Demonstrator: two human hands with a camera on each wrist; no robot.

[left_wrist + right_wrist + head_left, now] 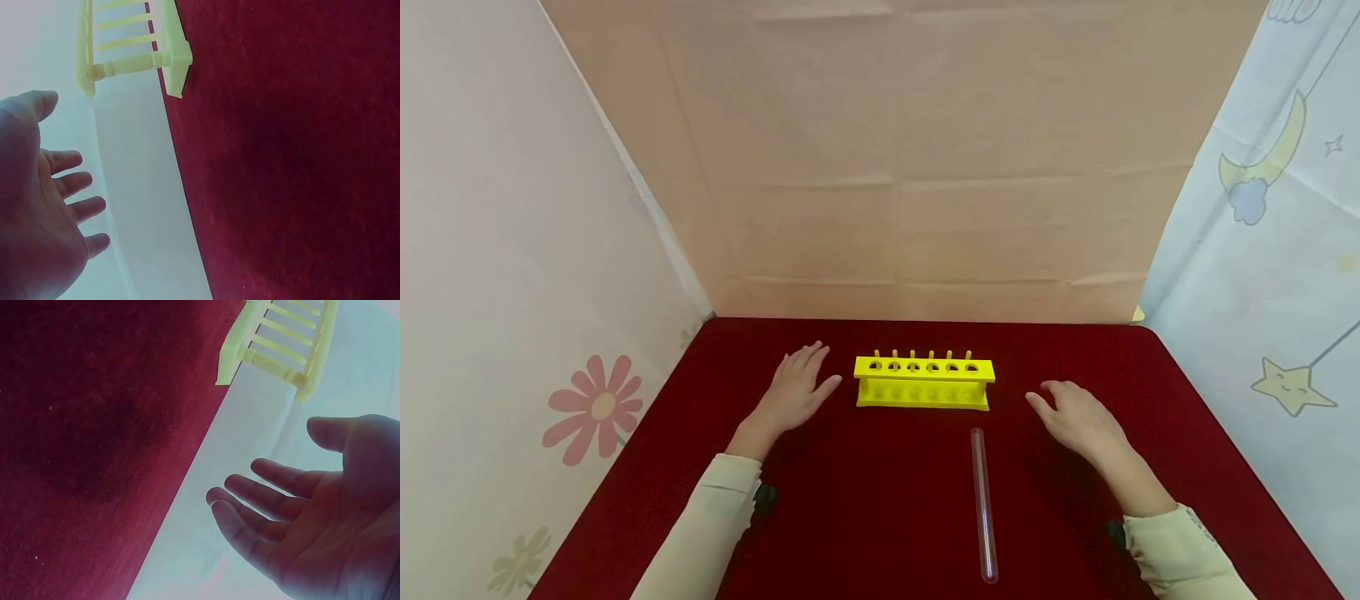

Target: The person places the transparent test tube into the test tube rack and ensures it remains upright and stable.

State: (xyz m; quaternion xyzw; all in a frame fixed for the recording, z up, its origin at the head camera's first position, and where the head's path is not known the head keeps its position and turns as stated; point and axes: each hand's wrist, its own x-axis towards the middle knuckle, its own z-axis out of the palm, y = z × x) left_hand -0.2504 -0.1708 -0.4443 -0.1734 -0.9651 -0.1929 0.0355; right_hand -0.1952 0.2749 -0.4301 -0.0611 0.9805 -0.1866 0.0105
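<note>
Test tube (983,506) lies front-to-back, its long axis toward yellow rack (924,369).

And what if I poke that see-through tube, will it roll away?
The clear tube would probably roll sideways, since it looks long and round. It seems stiff, lying quite straight. Its smooth, shiny surface might feel slippery.

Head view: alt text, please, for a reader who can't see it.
A yellow rack stands on a dark red table between a person's empty left hand and empty right hand. A clear tube lies nearer the camera.
</note>
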